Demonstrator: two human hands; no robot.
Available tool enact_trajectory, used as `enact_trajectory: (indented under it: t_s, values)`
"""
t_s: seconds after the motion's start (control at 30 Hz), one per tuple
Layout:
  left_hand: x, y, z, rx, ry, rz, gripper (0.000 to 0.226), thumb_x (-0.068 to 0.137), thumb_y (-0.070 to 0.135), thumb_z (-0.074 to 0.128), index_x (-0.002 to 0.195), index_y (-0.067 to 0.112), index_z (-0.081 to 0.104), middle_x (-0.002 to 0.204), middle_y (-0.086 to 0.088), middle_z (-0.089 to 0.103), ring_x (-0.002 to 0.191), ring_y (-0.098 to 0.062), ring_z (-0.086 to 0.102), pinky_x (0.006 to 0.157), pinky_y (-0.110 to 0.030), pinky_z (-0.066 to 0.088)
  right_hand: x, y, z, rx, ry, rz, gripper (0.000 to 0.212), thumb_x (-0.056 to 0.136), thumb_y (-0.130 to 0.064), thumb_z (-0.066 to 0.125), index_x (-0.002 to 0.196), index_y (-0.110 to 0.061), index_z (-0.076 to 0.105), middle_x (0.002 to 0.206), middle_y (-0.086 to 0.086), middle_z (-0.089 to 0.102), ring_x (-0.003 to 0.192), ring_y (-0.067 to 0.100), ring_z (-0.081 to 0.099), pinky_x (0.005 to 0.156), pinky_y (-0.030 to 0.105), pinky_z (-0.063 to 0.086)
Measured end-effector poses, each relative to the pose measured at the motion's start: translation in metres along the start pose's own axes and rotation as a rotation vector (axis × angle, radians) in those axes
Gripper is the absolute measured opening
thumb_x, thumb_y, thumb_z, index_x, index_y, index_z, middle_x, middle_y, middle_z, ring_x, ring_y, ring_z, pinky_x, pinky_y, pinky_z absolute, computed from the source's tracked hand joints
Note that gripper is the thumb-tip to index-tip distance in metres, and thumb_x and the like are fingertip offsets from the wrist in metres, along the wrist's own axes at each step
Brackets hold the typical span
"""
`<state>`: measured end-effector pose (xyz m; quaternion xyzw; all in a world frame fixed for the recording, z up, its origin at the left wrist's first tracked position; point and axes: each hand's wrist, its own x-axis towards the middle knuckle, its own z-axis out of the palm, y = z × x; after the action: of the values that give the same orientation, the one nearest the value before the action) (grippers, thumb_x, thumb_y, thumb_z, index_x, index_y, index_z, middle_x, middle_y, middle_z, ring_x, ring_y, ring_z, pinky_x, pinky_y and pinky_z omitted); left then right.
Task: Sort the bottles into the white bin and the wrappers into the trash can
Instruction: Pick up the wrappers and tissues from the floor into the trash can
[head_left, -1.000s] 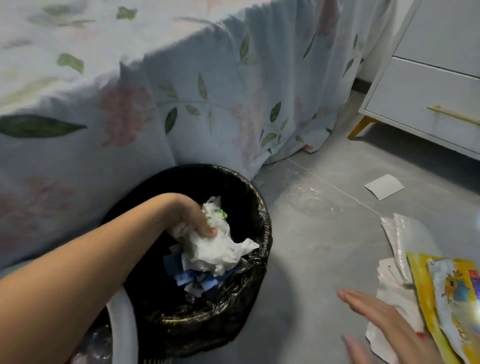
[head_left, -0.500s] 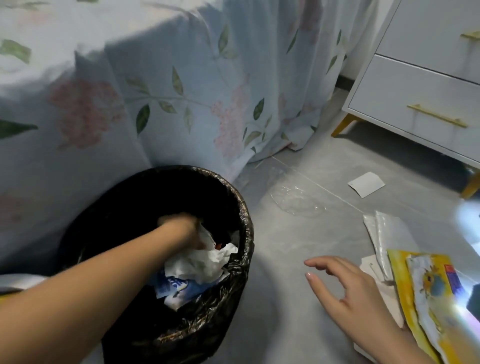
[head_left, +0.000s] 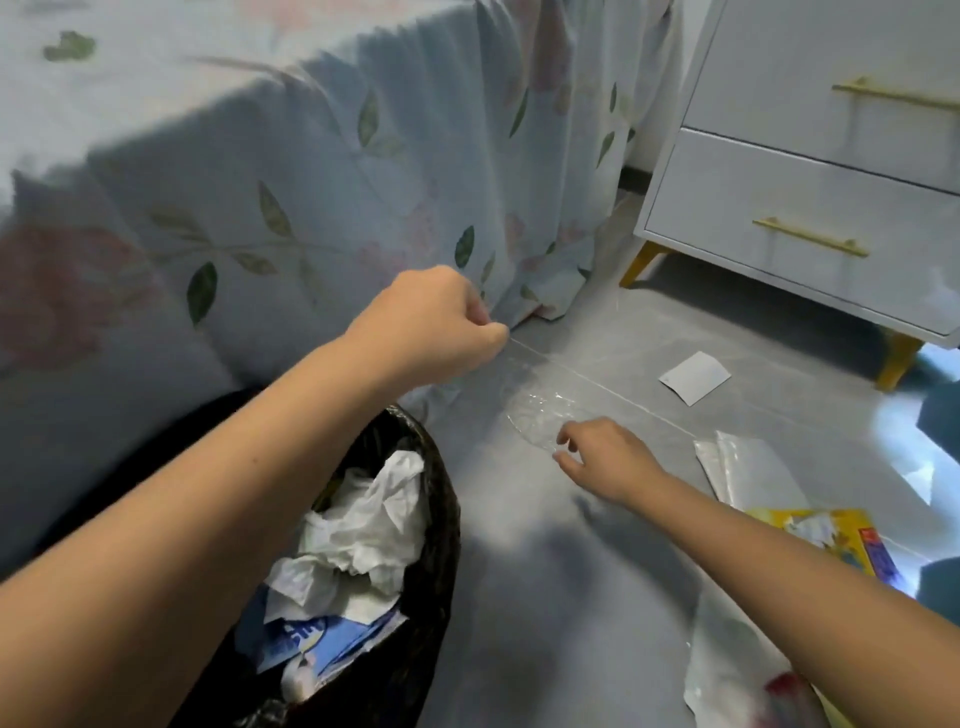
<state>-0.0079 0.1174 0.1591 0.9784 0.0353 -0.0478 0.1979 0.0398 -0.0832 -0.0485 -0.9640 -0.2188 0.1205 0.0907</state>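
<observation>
Several wrappers already fill the trash can (head_left: 363, 561) beside the bed. Left hand (head_left: 431, 327) hovers with fingers curled, apparently empty; right hand (head_left: 602, 457), fingers apart, reaches the clear wrapper (head_left: 540, 410) on the floor, likely next pickup.

Two bare arms stretched forward past the trash can (head_left: 415, 519).

Left hand (head_left: 431, 325) raised beyond the can's far rim, knuckles up, fingers curled into a loose fist with thumb and forefinger tips pressed together at the front; whether anything is pinched there cannot be told. Left forearm running diagonally over the can's left half. Right hand (head_left: 602, 460) lower, to the right of the can and well apart from it, palm down, fingers (head_left: 566, 441) relaxed and slightly bent, pointing leftward. Right forearm angled in from the lower right, bare to the elbow.
</observation>
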Motion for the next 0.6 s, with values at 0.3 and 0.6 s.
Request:
enact_trajectory:
  t_s: [0.3, 0.6]
  values:
    - [0.039, -0.054, 0.026, -0.197, -0.002, -0.109, 0.018, 0.081, 0.039, 0.064, 0.072, 0.024, 0.067, 0.073, 0.004, 0.068, 0.084, -0.021, 0.066, 0.076, -0.031, 0.053, 0.065, 0.018, 0.043, -0.207, -0.162, 0.140, 0.059, 0.092, -0.038, 0.052, 0.143, -0.020, 0.029, 0.144, 0.006, 0.036, 0.132, 0.029, 0.031, 0.101, 0.042, 0.035]
    - [0.050, -0.056, 0.019, -0.298, 0.070, -0.132, 0.018, 0.080, 0.037, 0.064, 0.074, 0.021, 0.070, 0.075, 0.000, 0.071, 0.080, -0.019, 0.067, 0.084, -0.037, 0.056, 0.060, 0.034, 0.077, -0.152, 0.026, 0.206, 0.018, 0.097, -0.025, 0.044, 0.114, -0.020, 0.047, 0.114, 0.006, 0.055, 0.111, 0.029, 0.048, 0.079, 0.036, 0.040]
